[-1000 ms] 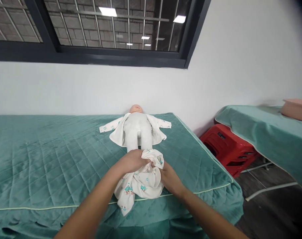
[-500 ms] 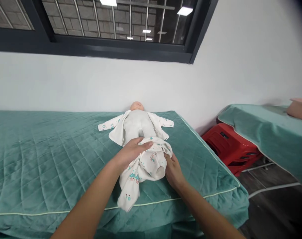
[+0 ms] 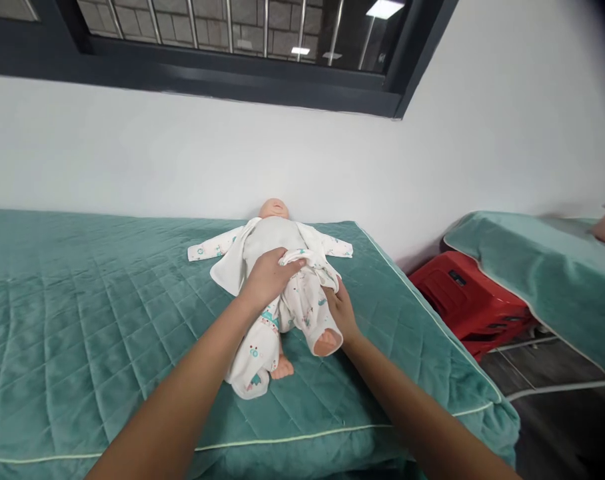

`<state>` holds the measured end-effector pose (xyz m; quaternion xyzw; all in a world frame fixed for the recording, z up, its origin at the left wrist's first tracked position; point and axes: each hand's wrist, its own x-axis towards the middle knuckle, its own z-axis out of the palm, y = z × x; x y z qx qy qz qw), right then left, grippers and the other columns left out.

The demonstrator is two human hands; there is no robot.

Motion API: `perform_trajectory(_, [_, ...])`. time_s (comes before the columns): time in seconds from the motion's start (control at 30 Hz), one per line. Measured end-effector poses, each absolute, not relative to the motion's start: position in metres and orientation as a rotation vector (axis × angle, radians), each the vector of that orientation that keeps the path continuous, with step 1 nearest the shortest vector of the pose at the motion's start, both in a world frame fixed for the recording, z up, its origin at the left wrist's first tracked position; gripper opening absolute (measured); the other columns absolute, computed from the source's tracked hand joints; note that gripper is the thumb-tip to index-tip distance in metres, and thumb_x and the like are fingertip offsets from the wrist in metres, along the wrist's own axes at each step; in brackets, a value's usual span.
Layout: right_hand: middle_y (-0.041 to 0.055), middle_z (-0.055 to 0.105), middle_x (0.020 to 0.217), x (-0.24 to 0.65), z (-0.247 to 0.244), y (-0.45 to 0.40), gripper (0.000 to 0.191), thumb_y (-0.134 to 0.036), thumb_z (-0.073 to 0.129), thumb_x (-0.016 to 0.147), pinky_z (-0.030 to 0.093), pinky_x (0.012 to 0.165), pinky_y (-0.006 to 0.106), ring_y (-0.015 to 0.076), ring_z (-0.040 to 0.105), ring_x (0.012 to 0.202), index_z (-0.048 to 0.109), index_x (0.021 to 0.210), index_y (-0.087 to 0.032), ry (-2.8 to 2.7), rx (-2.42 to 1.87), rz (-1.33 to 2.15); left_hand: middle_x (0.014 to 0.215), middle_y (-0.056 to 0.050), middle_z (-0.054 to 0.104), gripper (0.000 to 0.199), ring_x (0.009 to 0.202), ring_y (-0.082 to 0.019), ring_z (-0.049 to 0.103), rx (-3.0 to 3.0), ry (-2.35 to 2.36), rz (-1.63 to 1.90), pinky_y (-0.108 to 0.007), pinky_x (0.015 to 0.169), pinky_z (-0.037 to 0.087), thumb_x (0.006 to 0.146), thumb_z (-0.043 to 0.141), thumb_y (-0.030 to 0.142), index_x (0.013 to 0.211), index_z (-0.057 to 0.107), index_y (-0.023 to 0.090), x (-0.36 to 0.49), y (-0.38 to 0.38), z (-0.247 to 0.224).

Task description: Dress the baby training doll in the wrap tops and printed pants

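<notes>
A baby doll [image 3: 274, 208] lies on its back on the green quilted bed, head towards the wall, in an open white printed jacket [image 3: 227, 275]. White printed baby pants [image 3: 307, 303] are bunched over one leg; that foot shows at the cuff. The other pant leg [image 3: 252, 360] lies loose beside the doll's other, bare foot [image 3: 282, 367]. My left hand [image 3: 270, 277] is closed on the waistband, thumb on top. My right hand [image 3: 341, 310] grips the pants' outer side, its fingertips partly hidden by the cloth.
The green bed [image 3: 107, 333] has a piped front edge and ends at the right. Beyond it stand red plastic stools [image 3: 470, 300] beside another green-covered bed [image 3: 542, 260]. A dark-framed window [image 3: 232, 77] is set in the white wall behind.
Both hands have moved up towards the doll's body with the pants. A foot now shows at the cuff, and the other bare foot has come into sight. The view has shifted slightly.
</notes>
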<state>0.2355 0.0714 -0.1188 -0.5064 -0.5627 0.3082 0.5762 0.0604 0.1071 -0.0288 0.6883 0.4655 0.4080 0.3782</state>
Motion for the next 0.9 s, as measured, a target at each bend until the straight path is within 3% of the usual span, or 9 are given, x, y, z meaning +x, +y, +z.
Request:
perform_trajectory(0.17, [0.0055, 0.064, 0.126, 0.234, -0.118, 0.082, 0.038, -0.038, 0.053, 0.09, 0.04, 0.104, 0.037, 0.0236, 0.055, 0.118, 0.059, 0.124, -0.022, -1.25, -1.219, 0.772, 0.067, 0.001, 0.058, 0.03, 0.067, -0.016, 0.051, 1.817, 1.36, 1.073, -0.027, 0.064, 0.035, 0.081, 0.063, 0.047, 0.072, 0.06, 0.018, 0.057, 0.119, -0.038])
perform_trajectory(0.37, [0.0017, 0.066, 0.1, 0.232, -0.117, 0.078, 0.027, -0.034, 0.065, 0.079, 0.047, 0.086, 0.033, 0.0201, 0.058, 0.092, 0.06, 0.102, -0.021, -1.145, -1.249, 0.866, 0.081, 0.0, 0.067, 0.035, 0.074, -0.016, 0.06, 1.224, 0.976, 1.079, -0.025, 0.069, 0.045, 0.073, 0.076, 0.046, 0.092, 0.069, 0.018, 0.022, 0.102, -0.058])
perform_trajectory(0.53, [0.0028, 0.06, 0.115, 0.226, -0.099, 0.067, 0.03, -0.026, 0.062, 0.082, 0.042, 0.098, 0.034, 0.02, 0.055, 0.111, 0.059, 0.112, -0.025, -1.402, -1.106, 0.829, 0.08, -0.002, 0.07, 0.036, 0.07, -0.015, 0.064, 0.77, 0.77, 1.262, -0.026, 0.071, 0.051, 0.071, 0.08, 0.037, 0.097, 0.07, 0.015, 0.005, 0.098, -0.082])
perform_trajectory(0.63, [0.0042, 0.061, 0.114, 0.221, -0.075, 0.072, 0.026, -0.033, 0.06, 0.088, 0.041, 0.1, 0.035, 0.0202, 0.055, 0.112, 0.059, 0.113, -0.025, -1.594, -1.044, 0.858, 0.08, -0.004, 0.071, 0.03, 0.074, -0.017, 0.066, 0.729, 0.646, 1.269, -0.027, 0.074, 0.052, 0.078, 0.074, 0.036, 0.095, 0.071, 0.013, 0.005, 0.099, -0.087])
perform_trajectory(0.73, [0.0031, 0.065, 0.106, 0.21, -0.045, 0.09, 0.025, -0.043, 0.058, 0.091, 0.043, 0.091, 0.034, 0.0198, 0.058, 0.101, 0.062, 0.106, -0.024, -1.817, -1.097, 0.897, 0.076, -0.002, 0.069, 0.021, 0.068, -0.014, 0.064, 0.744, 0.607, 1.269, -0.023, 0.067, 0.051, 0.076, 0.075, 0.028, 0.089, 0.07, 0.013, 0.006, 0.099, -0.083])
perform_trajectory(0.9, [0.0, 0.066, 0.086, 0.185, -0.02, 0.121, 0.034, -0.054, 0.07, 0.079, 0.041, 0.072, 0.031, 0.0186, 0.056, 0.079, 0.067, 0.09, -0.022, -2.27, -1.032, 1.125, 0.067, 0.0, 0.063, 0.02, 0.057, -0.01, 0.058, 0.761, 0.592, 1.232, -0.019, 0.056, 0.047, 0.072, 0.078, 0.028, 0.08, 0.068, 0.013, 0.003, 0.099, -0.082])
